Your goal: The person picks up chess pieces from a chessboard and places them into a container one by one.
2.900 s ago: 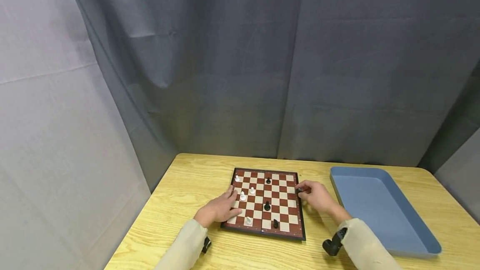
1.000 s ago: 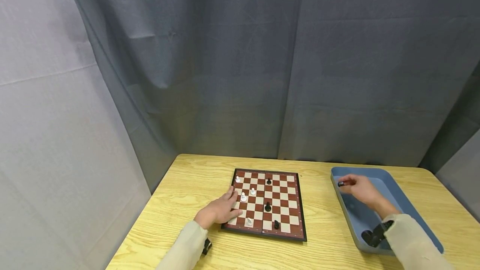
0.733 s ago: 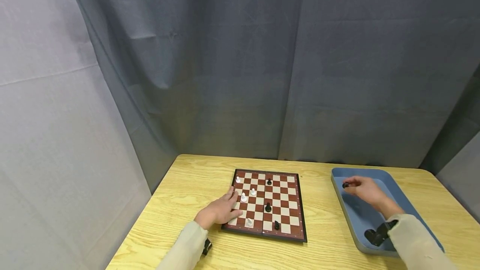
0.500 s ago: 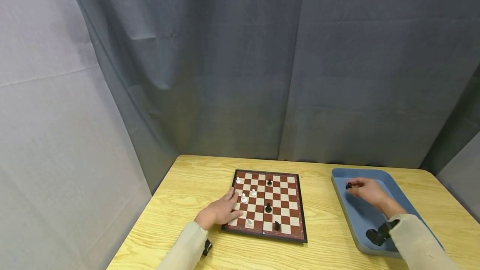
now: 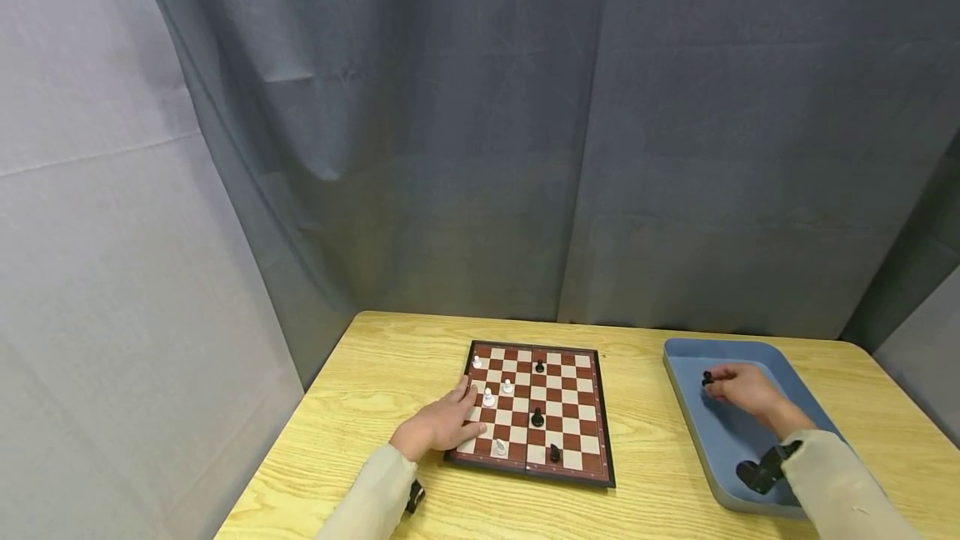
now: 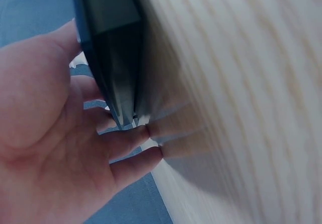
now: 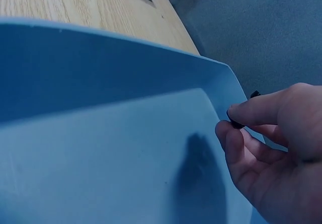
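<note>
A folding chessboard [image 5: 573,394] lies on the table with several white chess pieces [image 5: 488,397] on its left half and three black chess pieces [image 5: 537,417] on its right half. My left hand [image 5: 441,423] rests on the board's left edge with the fingers spread. From the left wrist, the dark side of the board [image 6: 108,48] shows between thumb and fingers, two fingertips at the table. Over the blue tray [image 5: 738,448], my right hand [image 5: 753,392] pinches a small black chess piece [image 5: 707,377] between thumb and fingers. In the right wrist view that piece is mostly covered by the fingertips.
The tray's raised walls surround the right hand, and its near right part is hidden by the forearm. Bare wood [image 5: 645,423] separates board and tray. A grey curtain [image 5: 480,148] hangs behind the table's back edge.
The right hand has carried the black chess piece from the board's right edge rightward over the tray, lately drifting slightly further right and nearer. The left hand stays in place.
</note>
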A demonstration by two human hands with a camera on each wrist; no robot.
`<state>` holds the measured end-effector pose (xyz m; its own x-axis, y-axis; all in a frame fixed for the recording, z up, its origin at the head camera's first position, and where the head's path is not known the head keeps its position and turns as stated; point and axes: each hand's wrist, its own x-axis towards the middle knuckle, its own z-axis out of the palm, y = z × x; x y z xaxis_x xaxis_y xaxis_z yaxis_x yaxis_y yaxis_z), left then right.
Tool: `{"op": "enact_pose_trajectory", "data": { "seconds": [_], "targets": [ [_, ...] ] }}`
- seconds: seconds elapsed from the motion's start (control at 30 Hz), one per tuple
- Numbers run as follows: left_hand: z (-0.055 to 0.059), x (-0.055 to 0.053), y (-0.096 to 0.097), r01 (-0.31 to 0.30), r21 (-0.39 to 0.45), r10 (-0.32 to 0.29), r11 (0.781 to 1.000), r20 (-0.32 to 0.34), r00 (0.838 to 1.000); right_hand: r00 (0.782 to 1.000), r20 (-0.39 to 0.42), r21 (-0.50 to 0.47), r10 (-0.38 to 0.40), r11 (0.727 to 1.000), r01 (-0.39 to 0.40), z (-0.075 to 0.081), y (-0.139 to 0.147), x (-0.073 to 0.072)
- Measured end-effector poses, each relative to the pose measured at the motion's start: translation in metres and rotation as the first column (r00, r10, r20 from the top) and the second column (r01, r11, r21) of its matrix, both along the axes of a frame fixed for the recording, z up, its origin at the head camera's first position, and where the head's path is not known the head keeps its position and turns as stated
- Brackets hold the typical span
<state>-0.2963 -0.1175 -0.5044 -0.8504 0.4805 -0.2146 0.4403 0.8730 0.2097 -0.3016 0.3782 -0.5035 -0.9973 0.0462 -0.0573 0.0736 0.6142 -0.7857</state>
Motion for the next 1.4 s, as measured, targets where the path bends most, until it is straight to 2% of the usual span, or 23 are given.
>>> {"op": "enact_pose_trajectory", "data": {
  "seconds": [0.43,0.63,0.77,0.93,1.2,1.4],
  "targets": [
    [-0.001,0.001,0.002,0.001,-0.002,-0.001,1.0,-0.004,1.0,0.998,0.005,0.041,-0.06,0.997,0.06,-0.004,0.005,0.002],
    [-0.002,0.0,0.001,0.005,-0.001,-0.005,1.0,-0.001,1.0,0.999,-0.002,0.053,-0.042,0.998,0.042,-0.007,0.009,-0.001],
    [-0.001,0.0,0.001,0.002,0.008,-0.002,1.0,0.004,1.0,0.999,-0.032,0.075,0.01,0.997,-0.007,-0.01,0.008,-0.004],
    [0.002,0.002,0.0,0.002,0.013,-0.002,1.0,0.006,1.0,0.989,-0.111,0.071,0.097,0.993,-0.09,-0.002,-0.013,0.006],
    [0.002,0.002,0.0,0.0,0.011,0.0,1.0,0.001,1.0,0.973,-0.172,0.019,0.151,0.989,-0.15,0.021,-0.058,0.025],
    [0.002,0.001,0.0,0.002,0.01,-0.002,1.0,0.004,1.0,0.965,-0.196,0.012,0.176,0.984,-0.177,0.021,-0.082,0.03]
  ]
}}
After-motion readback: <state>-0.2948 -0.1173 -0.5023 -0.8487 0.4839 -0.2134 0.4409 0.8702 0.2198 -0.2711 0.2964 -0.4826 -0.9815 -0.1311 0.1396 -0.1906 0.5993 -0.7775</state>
